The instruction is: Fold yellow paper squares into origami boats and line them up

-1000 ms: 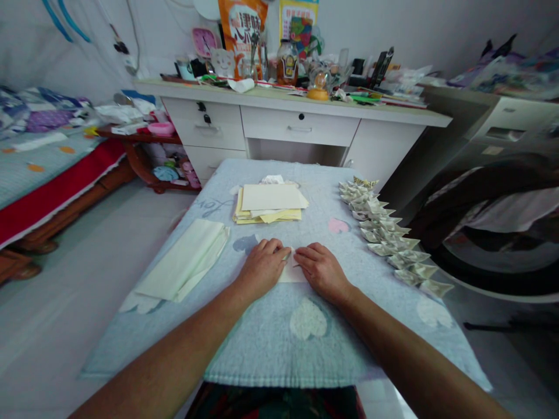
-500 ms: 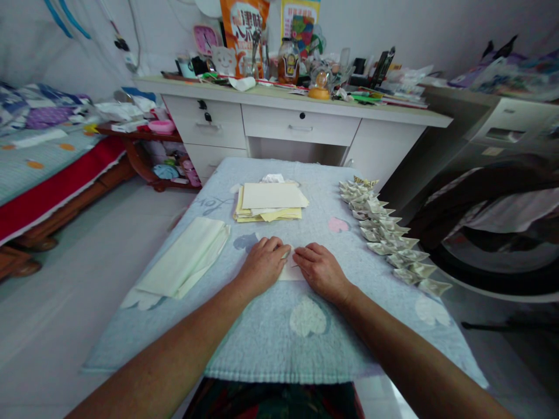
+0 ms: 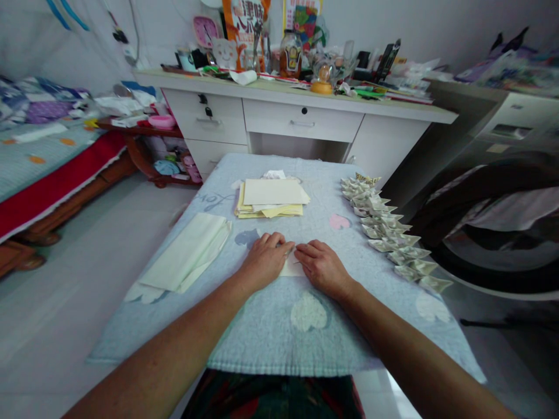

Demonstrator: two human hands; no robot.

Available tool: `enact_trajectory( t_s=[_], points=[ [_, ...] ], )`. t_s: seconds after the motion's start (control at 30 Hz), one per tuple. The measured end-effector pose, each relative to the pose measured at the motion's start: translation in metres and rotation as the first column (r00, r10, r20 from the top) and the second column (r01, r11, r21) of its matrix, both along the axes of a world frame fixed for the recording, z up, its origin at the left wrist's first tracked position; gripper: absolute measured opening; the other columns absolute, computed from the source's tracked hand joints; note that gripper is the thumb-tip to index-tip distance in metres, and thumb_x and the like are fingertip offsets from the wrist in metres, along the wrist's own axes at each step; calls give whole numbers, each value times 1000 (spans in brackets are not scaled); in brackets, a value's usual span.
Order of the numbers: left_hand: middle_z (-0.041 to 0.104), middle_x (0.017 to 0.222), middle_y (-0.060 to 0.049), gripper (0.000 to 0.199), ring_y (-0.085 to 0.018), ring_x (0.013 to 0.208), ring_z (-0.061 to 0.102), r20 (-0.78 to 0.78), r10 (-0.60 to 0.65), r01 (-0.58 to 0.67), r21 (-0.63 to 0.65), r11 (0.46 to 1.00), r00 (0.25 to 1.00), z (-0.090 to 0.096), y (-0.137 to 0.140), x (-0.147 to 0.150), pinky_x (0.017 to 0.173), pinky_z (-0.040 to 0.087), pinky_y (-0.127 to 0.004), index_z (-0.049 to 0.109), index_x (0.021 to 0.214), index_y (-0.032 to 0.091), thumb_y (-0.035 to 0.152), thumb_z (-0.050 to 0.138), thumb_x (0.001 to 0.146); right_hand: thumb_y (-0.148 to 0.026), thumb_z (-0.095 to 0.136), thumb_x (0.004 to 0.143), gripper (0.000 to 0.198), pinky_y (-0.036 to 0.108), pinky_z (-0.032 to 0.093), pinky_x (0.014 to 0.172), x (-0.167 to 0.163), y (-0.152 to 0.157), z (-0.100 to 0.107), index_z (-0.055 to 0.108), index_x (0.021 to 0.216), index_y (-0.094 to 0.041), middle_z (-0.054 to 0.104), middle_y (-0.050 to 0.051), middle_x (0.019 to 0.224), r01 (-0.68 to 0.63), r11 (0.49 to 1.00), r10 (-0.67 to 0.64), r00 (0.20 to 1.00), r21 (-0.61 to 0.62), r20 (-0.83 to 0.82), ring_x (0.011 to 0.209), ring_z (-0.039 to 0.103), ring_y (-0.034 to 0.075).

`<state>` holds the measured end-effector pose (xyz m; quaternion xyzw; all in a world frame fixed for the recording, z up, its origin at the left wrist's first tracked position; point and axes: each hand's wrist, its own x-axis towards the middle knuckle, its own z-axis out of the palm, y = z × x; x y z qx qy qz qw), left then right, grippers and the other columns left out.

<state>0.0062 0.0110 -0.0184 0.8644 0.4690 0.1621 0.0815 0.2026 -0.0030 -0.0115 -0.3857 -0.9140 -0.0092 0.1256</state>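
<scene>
Pale paper (image 3: 292, 270) flat beneath hands (image 3: 267, 262)

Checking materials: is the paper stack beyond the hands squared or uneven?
Uneven: in the paper stack, yellow sheets jut past the cream top sheet.

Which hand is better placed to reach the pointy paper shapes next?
Probably the right hand: the shapes line up on its side of the cloth. The left hand is farther off, across the small paper.
</scene>
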Motion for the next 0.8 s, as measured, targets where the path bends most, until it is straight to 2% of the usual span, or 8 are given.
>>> enact_trajectory(
  t_s=[0.8],
  points=[
    [55, 108, -6, 33, -20, 94, 47, -35, -3, 4, 12, 1000, 999, 2, -1, 1, 84, 41, -35, 59, 122, 29, 23, 43, 94, -15, 54, 84, 32, 37, 41, 88, -2, -4, 6, 62, 115, -13, 63, 10, 112, 5, 998, -5, 1000, -55, -5, 97, 47, 23]
  ],
)
